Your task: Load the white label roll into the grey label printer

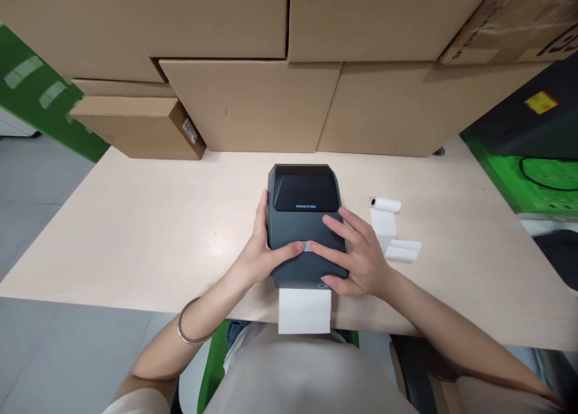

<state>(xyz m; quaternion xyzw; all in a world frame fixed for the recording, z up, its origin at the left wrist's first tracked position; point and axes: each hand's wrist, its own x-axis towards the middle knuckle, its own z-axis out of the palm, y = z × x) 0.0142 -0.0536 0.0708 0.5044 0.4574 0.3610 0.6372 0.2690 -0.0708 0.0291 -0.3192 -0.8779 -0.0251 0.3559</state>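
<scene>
A dark grey label printer (311, 227) with a glossy black window stands on the table before me. White paper (304, 312) sticks out of its front, over the table's edge. Along the printer's left side lie the fingers of my left hand (266, 245), its thumb stretched over the top to the small light-coloured button in the middle. My right hand (361, 251) rests on the right half of the lid with fingers spread, the index fingertip at the same button. A partly unrolled white paper roll (387, 204) lies to the right of the printer.
Large cardboard boxes (253, 107) are stacked along the back of the pale wooden table (158, 233). A flat brown box (130, 125) stands at the back left. Off the right end are a dark object with a yellow label (542, 103) and a black cable (542, 182).
</scene>
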